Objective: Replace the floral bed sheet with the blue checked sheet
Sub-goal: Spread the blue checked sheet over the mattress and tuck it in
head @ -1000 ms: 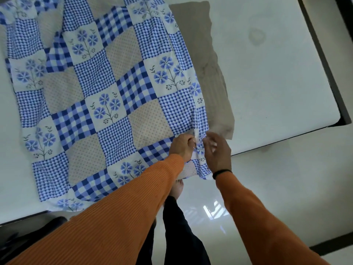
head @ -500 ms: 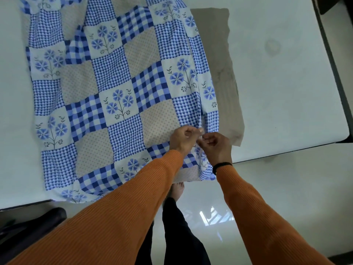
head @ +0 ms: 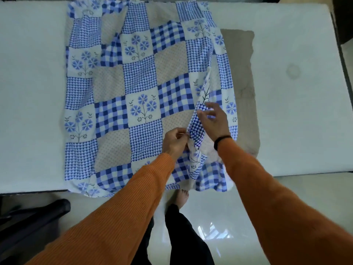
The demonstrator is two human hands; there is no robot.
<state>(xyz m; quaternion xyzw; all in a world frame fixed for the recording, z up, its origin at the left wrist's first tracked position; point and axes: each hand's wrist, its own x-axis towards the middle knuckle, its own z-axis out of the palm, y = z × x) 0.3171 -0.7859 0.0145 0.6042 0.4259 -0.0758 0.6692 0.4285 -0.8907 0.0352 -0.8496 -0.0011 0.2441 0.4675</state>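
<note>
A: Since half a second back, right hand (head: 214, 123) has lifted up and away from the left, pulling a fold of the blue checked sheet (head: 141, 96) with it. Hands were nearly touching before, now they're apart.

B: Where's the sheet?

A: Lying folded on the bare white mattress (head: 298, 111), left of centre, near edge hanging over the bed's side. One sheet, patchwork print: gingham squares, dotted beige squares, blue flower squares.

B: Fingers?

A: Left hand (head: 174, 142) is curled, thumb and fingers pinching the sheet's edge near the front. Right hand's fingers are partly spread, pinching the raised fold of small-check fabric between thumb and fingertips. That fold stands up between the two hands.

B: Any writing, brands?

A: None readable. No labels or tags visible on the fabric.

B: Rest, with counts.

A: One grey-beige cloth (head: 242, 87) flat on the mattress, tucked partly under the sheet's right side. One round faint stain (head: 292, 71) on the mattress, right of the cloth. One black wristband (head: 221, 141) on the right wrist. Two orange ribbed sleeves (head: 118, 217). One bare foot (head: 182, 197) on the glossy pale floor (head: 235, 205), black trouser legs below it. One dark object (head: 32, 220) at lower left, can't tell what.
</note>
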